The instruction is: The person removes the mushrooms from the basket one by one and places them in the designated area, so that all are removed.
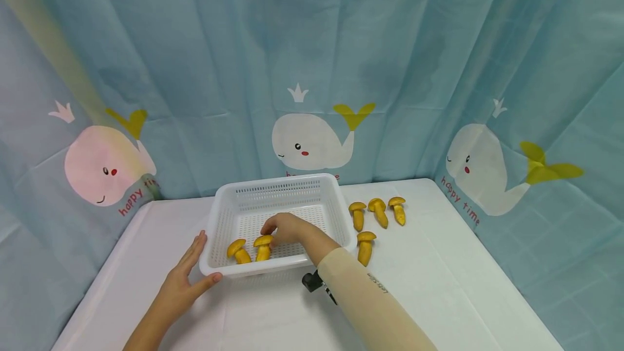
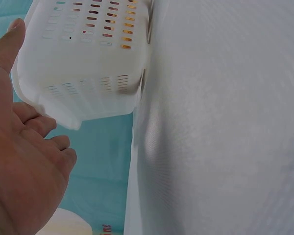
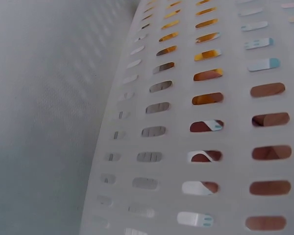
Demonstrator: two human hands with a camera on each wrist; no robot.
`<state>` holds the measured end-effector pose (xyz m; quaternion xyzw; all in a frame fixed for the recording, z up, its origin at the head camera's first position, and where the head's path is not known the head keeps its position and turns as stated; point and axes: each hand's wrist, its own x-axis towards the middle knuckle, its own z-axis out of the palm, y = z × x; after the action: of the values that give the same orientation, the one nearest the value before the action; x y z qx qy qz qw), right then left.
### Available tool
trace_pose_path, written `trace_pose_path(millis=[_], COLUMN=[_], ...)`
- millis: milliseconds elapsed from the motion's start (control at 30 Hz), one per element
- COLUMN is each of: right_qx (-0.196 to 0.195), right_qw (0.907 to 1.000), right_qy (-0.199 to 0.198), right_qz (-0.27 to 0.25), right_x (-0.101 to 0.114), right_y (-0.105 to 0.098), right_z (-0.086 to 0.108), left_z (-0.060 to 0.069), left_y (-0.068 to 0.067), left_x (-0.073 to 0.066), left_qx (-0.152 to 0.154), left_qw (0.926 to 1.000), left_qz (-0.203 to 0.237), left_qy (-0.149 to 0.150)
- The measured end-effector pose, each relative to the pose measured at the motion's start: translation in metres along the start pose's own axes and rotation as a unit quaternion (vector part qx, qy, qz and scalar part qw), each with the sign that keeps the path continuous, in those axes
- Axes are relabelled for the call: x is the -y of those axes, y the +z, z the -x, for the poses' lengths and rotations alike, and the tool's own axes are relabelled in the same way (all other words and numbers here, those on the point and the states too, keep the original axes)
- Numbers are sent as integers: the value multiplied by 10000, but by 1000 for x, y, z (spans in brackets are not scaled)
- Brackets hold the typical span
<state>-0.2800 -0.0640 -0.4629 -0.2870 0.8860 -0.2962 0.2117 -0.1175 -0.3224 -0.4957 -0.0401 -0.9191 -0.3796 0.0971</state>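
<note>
A white slotted plastic basket (image 1: 280, 271) stands on the table, with two yellow mushrooms inside near its front left. My right hand (image 1: 291, 229) reaches over the front rim and pinches the right-hand mushroom (image 1: 263, 251) by its cap. Beside it, to the left, lies the other mushroom (image 1: 239, 252). At the basket's front left corner my left hand (image 1: 181, 286) rests against the rim, thumb and fingers spread and fairly straight. From the left wrist, the hand (image 2: 29, 147) shows beside the basket wall (image 2: 83, 63). The right wrist view shows mostly the slotted wall (image 3: 176, 142), which hides most of the right hand.
Right of the basket, several yellow mushrooms lie on the white tabletop (image 1: 439, 264): three in a back row, including the middle one (image 1: 378, 212), and one mushroom (image 1: 365, 248) nearer the front. A blue whale-print curtain (image 1: 404, 69) encloses the table's back and sides.
</note>
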Motion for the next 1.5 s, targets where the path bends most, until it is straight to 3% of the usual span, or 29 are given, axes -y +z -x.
trace_pose_path(millis=[567,767,1000,1500], right_qx=[-517,-680,-875,-1363], right_qw=[9981,9959,9929,9822], right_qy=[-256,-571,-802,-1291], right_qz=[-226,-194,-97,-97], right_x=[4,7,11,-2], right_y=[-5,-10,-18,-41], right_z=[2,11,25,53], left_z=[-1,-1,-1,0], left_y=[1,2,1,0], left_x=[-1,0,3,-1], left_qx=[57,109,76,90], left_qw=[9999,9996,9999,9999], left_qz=[-84,-121,-95,2], left_qy=[-121,-227,-116,-94])
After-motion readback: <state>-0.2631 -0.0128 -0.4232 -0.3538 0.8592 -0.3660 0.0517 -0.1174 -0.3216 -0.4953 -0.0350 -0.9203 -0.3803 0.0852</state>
